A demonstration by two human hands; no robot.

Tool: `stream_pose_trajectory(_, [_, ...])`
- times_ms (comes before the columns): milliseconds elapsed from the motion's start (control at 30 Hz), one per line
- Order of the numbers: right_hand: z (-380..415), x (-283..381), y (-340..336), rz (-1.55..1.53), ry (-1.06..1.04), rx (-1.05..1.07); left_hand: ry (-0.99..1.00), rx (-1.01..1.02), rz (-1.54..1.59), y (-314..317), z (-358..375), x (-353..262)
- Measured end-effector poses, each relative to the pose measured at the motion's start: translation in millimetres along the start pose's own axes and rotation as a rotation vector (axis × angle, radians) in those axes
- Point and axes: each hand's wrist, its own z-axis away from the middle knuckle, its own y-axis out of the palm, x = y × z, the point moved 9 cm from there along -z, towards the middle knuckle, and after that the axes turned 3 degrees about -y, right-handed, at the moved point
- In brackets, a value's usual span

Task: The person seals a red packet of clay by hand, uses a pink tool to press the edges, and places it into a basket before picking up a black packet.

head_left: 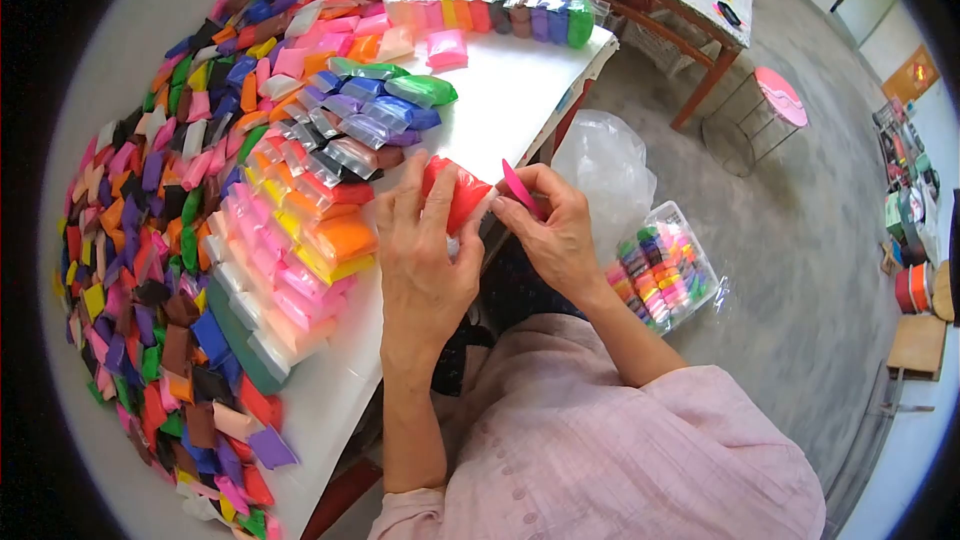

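My left hand (425,250) holds a red clay packet (455,195) in clear wrapping against the white tabletop's edge, fingers spread over its left side. A flat pink plastic clay tool (517,185) is gripped in my right hand (550,230), its rounded blade pointing up. The right thumb and fingertip are pinched at the packet's right corner; whether they grip the wrapping is hard to see. Just left of my left hand lie rows of wrapped clay packets, among them orange ones (345,237) and blue ones (390,112).
A large heap of colored packets (150,270) covers the table's left side. At the far edge lies a clear long pack (490,18) of colored clay. Beside my right forearm, a clear box (665,265) holds more packets below a plastic bag (605,165). A pink stool (780,97) stands beyond.
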Motion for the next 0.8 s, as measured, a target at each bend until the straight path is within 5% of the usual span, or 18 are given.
stream_pose_trajectory(300, [8.5,-18.0,4.8,-0.303,0.219,0.089,-0.029,0.038,-0.002,5.0,2.6,0.9])
stream_pose_trajectory(800, [10.8,-25.3,8.0,-0.351,0.212,0.067,-0.009,0.010,-0.062,5.2,3.1,-3.4])
